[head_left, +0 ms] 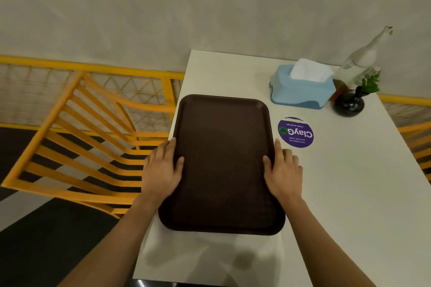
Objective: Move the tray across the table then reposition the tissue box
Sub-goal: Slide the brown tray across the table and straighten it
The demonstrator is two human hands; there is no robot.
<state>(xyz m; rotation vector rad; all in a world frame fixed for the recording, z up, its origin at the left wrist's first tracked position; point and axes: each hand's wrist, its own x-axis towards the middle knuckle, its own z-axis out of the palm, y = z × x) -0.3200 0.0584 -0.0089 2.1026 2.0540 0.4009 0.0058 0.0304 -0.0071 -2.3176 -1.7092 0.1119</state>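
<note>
On the white table lies one flat brown plastic tray with round corners. Left hand and right hand each clamp one long edge. One light blue tissue box sits behind.

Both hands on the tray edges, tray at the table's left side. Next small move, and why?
Probably slide the tray right, toward the bare tabletop. The left hand and right hand already grip its long edges, it lies flat and empty at the left edge, and the tissue box is untouched.
</note>
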